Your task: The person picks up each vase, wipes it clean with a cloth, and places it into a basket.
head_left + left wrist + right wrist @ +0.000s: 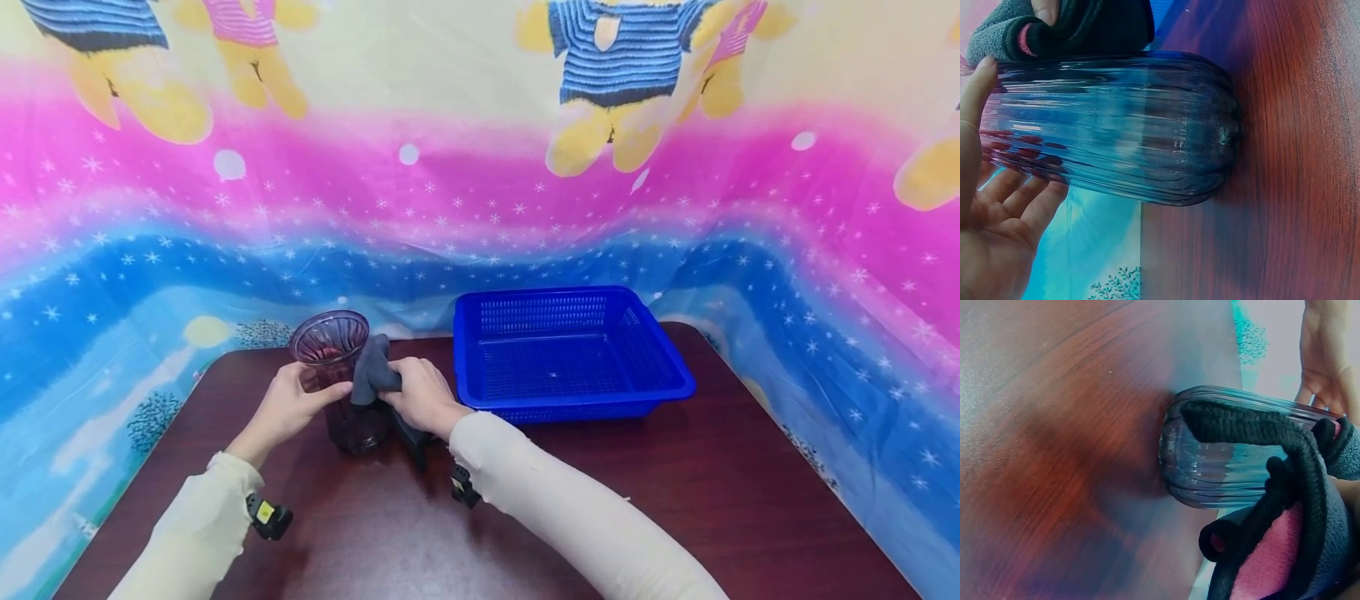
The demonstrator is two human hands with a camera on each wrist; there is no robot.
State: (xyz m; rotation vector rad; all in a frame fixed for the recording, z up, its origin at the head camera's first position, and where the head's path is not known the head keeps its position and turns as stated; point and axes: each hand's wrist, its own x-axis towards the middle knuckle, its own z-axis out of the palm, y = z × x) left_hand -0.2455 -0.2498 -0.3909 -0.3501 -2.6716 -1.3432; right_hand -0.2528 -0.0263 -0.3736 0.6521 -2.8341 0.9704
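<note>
Purple-tinted ribbed glass vase [339, 377] stands upright on the dark red-brown wooden table [675, 500], near its far left part, just left of the blue perforated plastic basket [570, 354].

Left hand [288, 408]: fingers wrap the vase's left side below the rim, thumb across the front. In the left wrist view the fingers [1016, 200] lie fairly straight along the ribs, so this is a steadying cup more than a firm clamp.

Right hand [423, 396]: closed around a bunched grey fleece cloth with black edging and pink lining [371, 375], pressing it against the right side of the vase from near the rim downward. In the right wrist view the black edging [1254, 428] drapes across the glass wall.

Risks, as I judge them:
- Vase is tall on a narrow base; a sideways push from the cloth hand, unmatched by my left, could tip it toward the left edge.
- Smooth glass under a loose left hold could rotate or slide.
- The dangling black edging could snag and drag the vase.

Pose: both forearms in cream sleeves [570, 508] reach forward, wrists angled inward, hands facing each other across the vase.
</note>
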